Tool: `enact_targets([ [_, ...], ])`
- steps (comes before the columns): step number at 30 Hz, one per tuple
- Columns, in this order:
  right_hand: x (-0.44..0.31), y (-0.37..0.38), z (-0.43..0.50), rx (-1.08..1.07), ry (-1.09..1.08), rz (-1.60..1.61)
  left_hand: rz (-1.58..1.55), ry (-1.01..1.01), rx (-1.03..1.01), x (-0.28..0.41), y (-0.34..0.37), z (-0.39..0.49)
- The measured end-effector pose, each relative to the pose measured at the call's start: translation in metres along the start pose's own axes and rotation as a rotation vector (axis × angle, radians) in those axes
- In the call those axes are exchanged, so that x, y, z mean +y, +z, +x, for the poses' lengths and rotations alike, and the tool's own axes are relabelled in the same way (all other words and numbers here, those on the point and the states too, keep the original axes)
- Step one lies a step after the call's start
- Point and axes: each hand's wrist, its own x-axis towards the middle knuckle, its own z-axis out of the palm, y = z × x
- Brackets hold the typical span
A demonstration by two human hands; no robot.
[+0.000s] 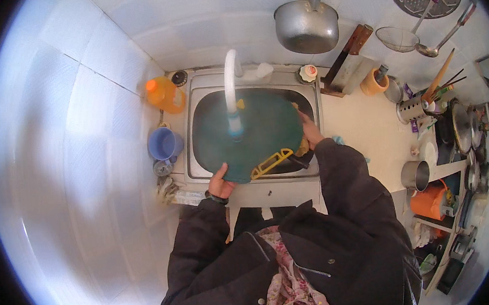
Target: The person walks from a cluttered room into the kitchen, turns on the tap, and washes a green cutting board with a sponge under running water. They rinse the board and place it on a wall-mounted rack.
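A dark green board or tray (268, 121) with a yellow handle (272, 163) lies over the stainless steel sink (189, 148). My left hand (221, 183) grips its near left edge, thumb on top. At its right edge my right hand (310, 131) holds it, the fingers partly hidden beneath. The white faucet spout (231, 77) arches over the board, with its bluish nozzle above the surface. Under the board's right side, something yellowish-brown (303, 147) and a dark handle (298, 162) partly show in the sink.
Left of the sink stand an orange bottle (167, 96) and a blue plastic mug (164, 143). A saucepan (307, 27) hangs above. On the right are a cleaver (347, 66), a wooden mortar (373, 83), a utensil holder (410, 110) and a metal pot (415, 175).
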Motion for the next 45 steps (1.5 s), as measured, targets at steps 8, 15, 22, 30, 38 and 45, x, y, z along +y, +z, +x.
enact_targets([
  [8, -0.063, -0.018, -0.071, -0.066, 0.143, 0.530, -0.091, -0.122, -0.050, -0.040, 0.016, 0.011],
  [15, -0.093, -0.020, -0.102, -0.005, 0.040, 0.240, 0.008, -0.215, 0.032, -0.045, 0.035, 0.012],
  [22, -0.122, 0.009, -0.138, 0.191, -0.204, 0.088, 1.466, 0.417, 0.101, -0.053, 0.105, -0.033],
  [30, -0.132, 0.053, -0.152, 0.241, -0.187, 0.157, 1.825, 0.687, 0.031, -0.093, 0.163, -0.010],
  [38, -0.144, 0.062, -0.155, 0.118, -0.231, 0.102, 1.644, 0.946, 0.106, -0.074, 0.146, 0.004],
  [45, -0.154, 0.027, -0.163, 0.072, -0.286, 0.057, 0.955, 0.504, 0.351, -0.023, 0.157, -0.013],
])
